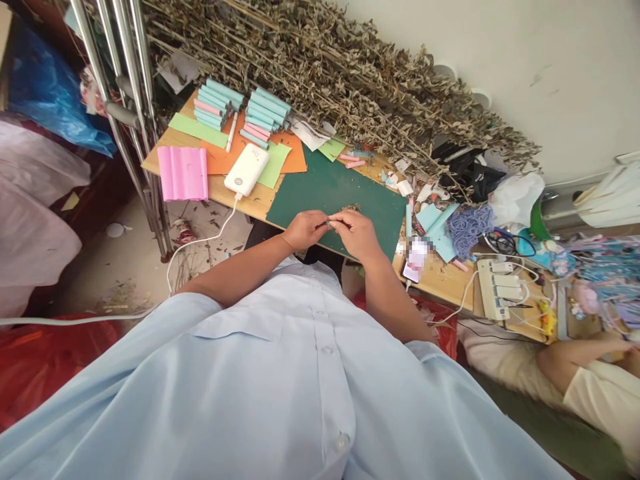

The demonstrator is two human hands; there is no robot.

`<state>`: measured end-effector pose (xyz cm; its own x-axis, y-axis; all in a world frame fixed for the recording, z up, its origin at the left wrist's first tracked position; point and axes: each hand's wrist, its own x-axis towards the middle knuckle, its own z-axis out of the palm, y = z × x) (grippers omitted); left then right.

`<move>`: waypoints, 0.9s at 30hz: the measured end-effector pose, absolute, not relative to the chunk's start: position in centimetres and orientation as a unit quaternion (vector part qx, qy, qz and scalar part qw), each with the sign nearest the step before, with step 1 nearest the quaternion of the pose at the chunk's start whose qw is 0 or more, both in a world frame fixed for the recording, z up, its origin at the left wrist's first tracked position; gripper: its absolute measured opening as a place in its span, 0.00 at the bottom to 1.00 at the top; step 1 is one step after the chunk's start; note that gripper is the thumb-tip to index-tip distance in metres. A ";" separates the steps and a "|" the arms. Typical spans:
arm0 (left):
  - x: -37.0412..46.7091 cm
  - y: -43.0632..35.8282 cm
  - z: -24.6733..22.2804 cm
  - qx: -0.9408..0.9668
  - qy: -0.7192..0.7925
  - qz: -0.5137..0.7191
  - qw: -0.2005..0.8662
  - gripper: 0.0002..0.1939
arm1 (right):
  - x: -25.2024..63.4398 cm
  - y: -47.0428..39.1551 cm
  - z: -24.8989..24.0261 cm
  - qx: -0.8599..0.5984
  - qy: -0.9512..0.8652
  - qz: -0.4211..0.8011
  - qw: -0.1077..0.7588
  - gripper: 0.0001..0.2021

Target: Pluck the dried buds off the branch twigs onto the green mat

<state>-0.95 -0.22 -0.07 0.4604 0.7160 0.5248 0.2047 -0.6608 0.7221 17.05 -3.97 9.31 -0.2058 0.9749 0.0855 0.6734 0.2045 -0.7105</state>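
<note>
Over the near edge of a dark green mat, my left hand and my right hand meet fingertip to fingertip. Both are closed in a pinch. Whatever lies between the fingers is too small and too covered to name. A little heap of dry plant crumbs shows on the mat just beyond my right hand. Left of the mat lies a white power bank with a cable plugged in. Blue and pink paper rolls are stacked behind it, next to a white pen-like stick.
Dried leafy stalks are heaped along the table's back. Metal crutches stand at the left, near pink paper. To the right are a phone, blue-purple yarn and a power strip. Another person's arm shows at far right.
</note>
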 end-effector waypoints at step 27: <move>-0.9 -0.2 -0.1 0.792 0.276 0.443 0.317 0.16 | 17.7 -5.4 9.3 -0.540 -0.795 0.156 0.227 0.13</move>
<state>-0.93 -0.25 -0.06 0.4551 0.7177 0.5270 0.1547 -0.6466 0.7470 17.69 -5.37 9.29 -0.3135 0.9299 0.1924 0.7879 0.3678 -0.4939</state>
